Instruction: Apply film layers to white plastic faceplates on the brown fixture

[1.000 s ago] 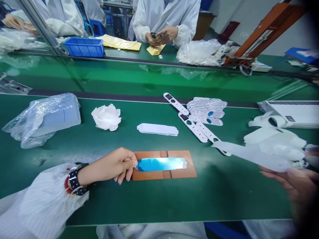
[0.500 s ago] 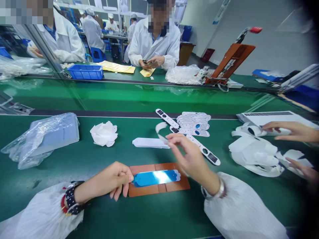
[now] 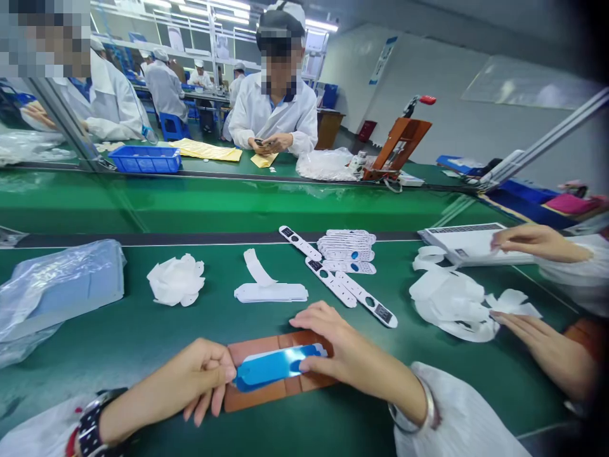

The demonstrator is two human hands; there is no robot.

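My left hand (image 3: pixel 207 374) pinches the left end of a shiny blue film strip (image 3: pixel 266 369), which lies over a brown fixture plate (image 3: pixel 259 400). My right hand (image 3: pixel 328 346) is spread over the right end of the plate, its thumb touching the blue strip and no object in its grasp. White edges show under the blue strip. Beyond the plate lies a stack of white strips (image 3: pixel 271 292), with a curled white strip (image 3: pixel 257 266) resting against it. To the right are several white panels with dark windows (image 3: pixel 330 281) beside a stacked pile (image 3: pixel 346 244).
Crumpled white paper (image 3: pixel 176 280) and a bagged blue-grey stack (image 3: pixel 71 282) are at the left. At the right, a co-worker's hands (image 3: pixel 537 343) are near peeled white liners (image 3: pixel 451 301) and a white box (image 3: pixel 471 238).
My right hand has let go of the curled white strip and come down onto the plate and blue strip. The whole view has shifted. A co-worker's arms show more at the right.
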